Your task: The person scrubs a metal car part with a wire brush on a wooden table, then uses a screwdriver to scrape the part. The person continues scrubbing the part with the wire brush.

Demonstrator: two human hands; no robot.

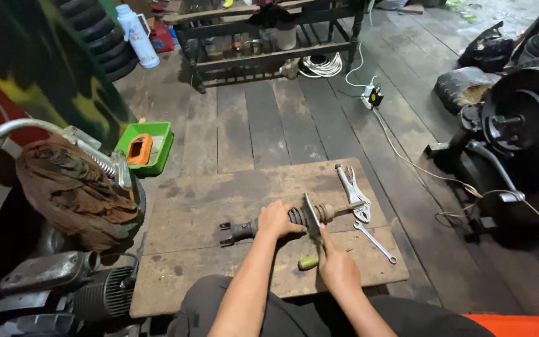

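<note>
A person sits at a low wooden surface (207, 200) on a plank floor. The left hand (277, 219) is closed around a dark drive shaft (244, 229) lying across the surface's middle. The right hand (337, 265) grips a knife (312, 218), its blade against the shaft's rubber boot (297, 216). A green-handled screwdriver (308, 263) lies near, between the hands. Locking pliers (354, 190) and a wrench (375, 242) lie to the right.

Jug label: a small colourful picture on the white and blue jug (140, 32), far left by the wall.
Screens, signs: none seen.
</note>
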